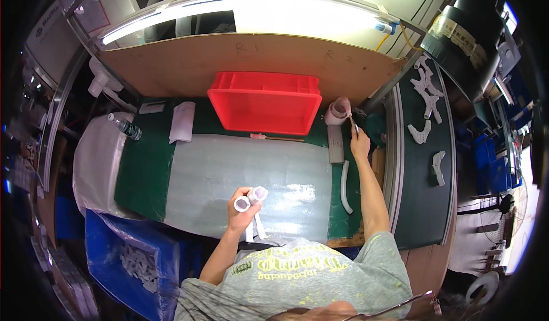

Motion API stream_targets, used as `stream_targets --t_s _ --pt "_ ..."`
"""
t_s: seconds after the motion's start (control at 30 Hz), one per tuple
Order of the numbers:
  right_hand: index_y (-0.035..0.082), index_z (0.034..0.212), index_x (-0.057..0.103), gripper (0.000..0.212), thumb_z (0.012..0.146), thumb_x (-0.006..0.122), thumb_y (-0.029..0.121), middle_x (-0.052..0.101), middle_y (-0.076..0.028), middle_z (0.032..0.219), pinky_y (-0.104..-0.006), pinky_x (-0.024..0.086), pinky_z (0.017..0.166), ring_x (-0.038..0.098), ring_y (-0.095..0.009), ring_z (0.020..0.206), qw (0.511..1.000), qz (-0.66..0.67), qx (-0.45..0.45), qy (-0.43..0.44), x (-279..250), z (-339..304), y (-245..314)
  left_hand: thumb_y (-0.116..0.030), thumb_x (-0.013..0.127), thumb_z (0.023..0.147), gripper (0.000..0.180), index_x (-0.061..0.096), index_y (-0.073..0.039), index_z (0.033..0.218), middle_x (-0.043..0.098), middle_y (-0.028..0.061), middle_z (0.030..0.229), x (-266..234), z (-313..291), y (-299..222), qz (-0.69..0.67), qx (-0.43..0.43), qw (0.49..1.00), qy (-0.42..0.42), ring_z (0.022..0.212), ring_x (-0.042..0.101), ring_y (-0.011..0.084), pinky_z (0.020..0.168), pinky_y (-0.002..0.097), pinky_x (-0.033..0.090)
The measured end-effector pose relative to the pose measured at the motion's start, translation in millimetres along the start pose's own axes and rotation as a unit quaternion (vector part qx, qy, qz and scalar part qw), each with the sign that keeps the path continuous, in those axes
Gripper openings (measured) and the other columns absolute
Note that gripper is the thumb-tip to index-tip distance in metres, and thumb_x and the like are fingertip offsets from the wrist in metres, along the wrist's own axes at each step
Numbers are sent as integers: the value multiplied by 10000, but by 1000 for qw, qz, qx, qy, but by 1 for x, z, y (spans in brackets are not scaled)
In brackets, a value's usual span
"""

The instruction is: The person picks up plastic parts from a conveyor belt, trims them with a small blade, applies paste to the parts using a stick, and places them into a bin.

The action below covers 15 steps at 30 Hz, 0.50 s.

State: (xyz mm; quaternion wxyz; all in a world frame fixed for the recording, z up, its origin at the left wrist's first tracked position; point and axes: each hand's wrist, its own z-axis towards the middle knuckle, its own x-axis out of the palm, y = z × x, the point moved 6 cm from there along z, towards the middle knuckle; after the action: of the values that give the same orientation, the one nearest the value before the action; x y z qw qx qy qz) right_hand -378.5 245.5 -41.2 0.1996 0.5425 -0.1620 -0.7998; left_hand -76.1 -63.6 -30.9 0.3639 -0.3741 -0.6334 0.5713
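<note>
My left hand [239, 210] is closed around white plastic pipe fittings [257, 195], held low over the near part of the table. Two round open ends face up, and thinner white legs hang below the fist. Out to the far right, my right hand [359, 145] grips a thin dark-handled brush [354, 127]. Its tip, coated in something pinkish, is at the rim of a white jar [335, 114] with pink residue. The bristles themselves are hard to make out.
A red bin [264, 115] stands at the back. A pink-tipped stick [280, 138] lies before it. A grey block [335, 145] and a curved white tube [345, 188] lie right. A green conveyor [420, 195] carries white branched fittings [426, 89]. A blue crate [103, 264] holds white parts.
</note>
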Motion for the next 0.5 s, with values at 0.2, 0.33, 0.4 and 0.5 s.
stream_targets --t_s 0.2,0.33,0.4,0.5 --pt "28 1100 561 257 947 469 213 440 39 585 -181 298 421 374 -23 472 806 555 161 129 -35 -122 38 15 690 663 287 564 -25 918 583 11 821 9 6 -9 29 34 998 36 739 539 81 659 222 446" --pt "-20 1104 500 234 959 427 149 529 -55 775 -199 390 507 473 -80 565 766 631 58 107 -80 -204 78 45 702 651 327 564 -46 934 587 19 829 31 12 -24 89 147 982 73 745 558 99 677 229 457" --pt "-1 1155 479 252 957 438 150 528 -54 788 -195 346 485 432 -68 551 762 639 66 82 -95 -234 85 61 715 626 367 562 -46 942 584 23 866 47 13 -27 38 157 980 116 765 565 109 690 231 460" --pt "-2 1159 494 242 947 448 105 484 -11 676 -205 308 469 386 -58 537 793 607 45 22 -117 -265 93 78 693 641 389 531 -35 976 556 46 939 69 7 -39 -22 226 954 197 809 558 125 719 239 452"
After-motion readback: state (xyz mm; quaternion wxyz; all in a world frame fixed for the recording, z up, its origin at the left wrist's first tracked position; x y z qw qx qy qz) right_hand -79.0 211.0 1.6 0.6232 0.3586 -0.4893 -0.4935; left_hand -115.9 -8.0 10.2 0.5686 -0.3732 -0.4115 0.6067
